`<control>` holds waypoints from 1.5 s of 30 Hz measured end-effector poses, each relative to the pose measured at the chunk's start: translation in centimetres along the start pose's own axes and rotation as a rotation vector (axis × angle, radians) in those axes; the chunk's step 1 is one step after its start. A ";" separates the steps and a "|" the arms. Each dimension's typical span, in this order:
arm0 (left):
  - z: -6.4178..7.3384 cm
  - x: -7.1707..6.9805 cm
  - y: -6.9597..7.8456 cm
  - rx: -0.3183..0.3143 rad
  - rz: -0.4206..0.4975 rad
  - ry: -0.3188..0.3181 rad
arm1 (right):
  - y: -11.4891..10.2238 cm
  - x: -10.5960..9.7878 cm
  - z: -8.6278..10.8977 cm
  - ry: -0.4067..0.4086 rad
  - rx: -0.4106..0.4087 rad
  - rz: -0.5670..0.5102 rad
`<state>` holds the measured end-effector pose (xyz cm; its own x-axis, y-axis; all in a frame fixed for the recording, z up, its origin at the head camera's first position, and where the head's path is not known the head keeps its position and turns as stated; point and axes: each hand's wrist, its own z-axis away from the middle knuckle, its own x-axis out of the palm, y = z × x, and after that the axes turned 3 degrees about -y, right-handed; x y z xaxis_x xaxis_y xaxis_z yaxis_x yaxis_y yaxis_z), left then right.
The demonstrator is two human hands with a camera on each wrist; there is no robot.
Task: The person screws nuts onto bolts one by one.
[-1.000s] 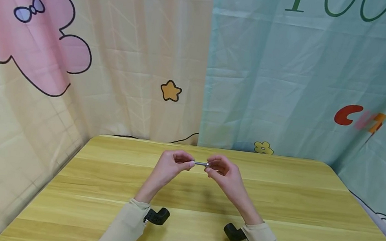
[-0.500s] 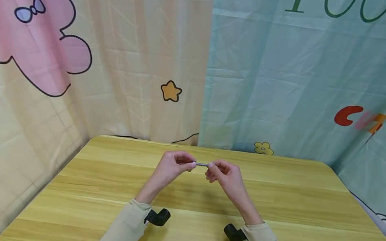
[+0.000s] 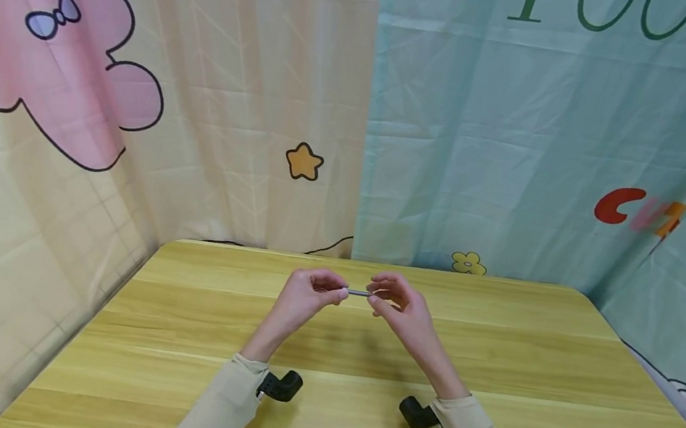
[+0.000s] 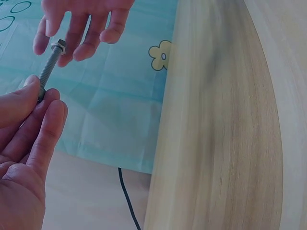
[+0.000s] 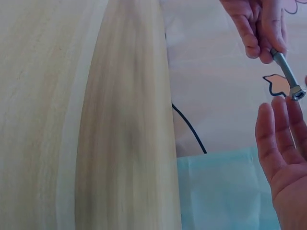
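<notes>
Head view: a wooden table [image 3: 346, 426] is near, cream cloth [image 3: 243, 83] hangs far left, and blue cloth [image 3: 499, 133] hangs far right. Over the table's far part, the left hand [image 3: 303, 297] pinches one end of a metal bolt [image 3: 359, 292]. Left wrist view: the right hand [image 4: 96, 19] has loose, spread fingers by the nut [image 4: 58, 47] at the bolt's other end; I can't tell if they touch it. Right wrist view: a black cord [image 5: 194, 129] shows past the table's edge.

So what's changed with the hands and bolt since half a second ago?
The right hand has opened out of its pinch, fingers lifting and spreading near the nut; whether any finger touches it is unclear. The left hand stays pinching the bolt at the other end, and the bolt stays roughly in place.
</notes>
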<state>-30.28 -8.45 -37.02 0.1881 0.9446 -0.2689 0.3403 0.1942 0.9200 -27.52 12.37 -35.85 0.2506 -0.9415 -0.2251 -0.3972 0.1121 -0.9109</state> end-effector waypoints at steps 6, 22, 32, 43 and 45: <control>-0.1 -0.2 -0.5 0.010 0.000 -0.002 | 0.1 -0.1 0.0 -0.021 -0.037 0.027; -0.1 -0.2 -0.4 0.022 0.008 -0.012 | 0.2 -0.2 -0.1 -0.033 0.029 0.024; 0.6 -0.1 1.3 0.013 -0.007 -0.033 | 0.1 0.0 -0.2 -0.001 0.104 0.017; 1.4 -0.1 3.2 0.003 0.002 -0.027 | 0.0 -0.3 0.0 -0.020 -0.036 0.038; 1.4 -0.1 3.1 0.007 0.011 -0.021 | 0.1 -0.3 0.0 -0.029 -0.051 0.056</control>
<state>-27.93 -8.30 -34.50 0.2112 0.9409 -0.2648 0.3442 0.1820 0.9211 -27.61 12.66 -35.87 0.2521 -0.9245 -0.2859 -0.4558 0.1472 -0.8778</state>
